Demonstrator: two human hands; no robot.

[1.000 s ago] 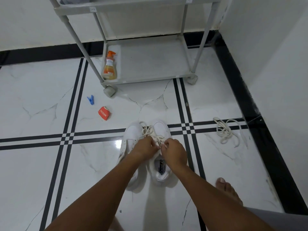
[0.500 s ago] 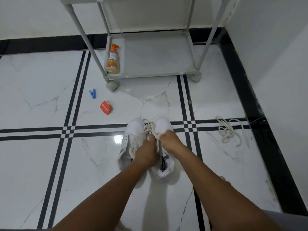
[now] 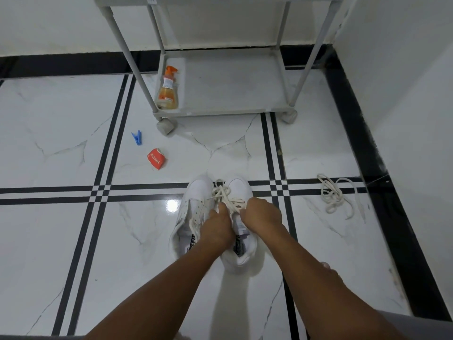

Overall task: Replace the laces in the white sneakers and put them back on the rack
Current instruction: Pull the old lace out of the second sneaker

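Note:
Two white sneakers stand side by side on the tiled floor, toes pointing away from me: the left sneaker and the right sneaker. A cream lace is bunched over the right sneaker's front. My left hand and my right hand are both over that sneaker's eyelets, each pinching the lace. A second loose cream lace lies in a heap on the floor to the right. The grey rack stands beyond the sneakers.
An orange spray bottle stands on the rack's bottom shelf at its left end. A blue clothes peg and a red sachet lie on the floor left of the sneakers. A wall runs along the right. My bare foot shows near the right forearm.
Both hands have moved a little forward along the right sneaker while working the lace. The view has tilted slightly, bringing the rack closer.

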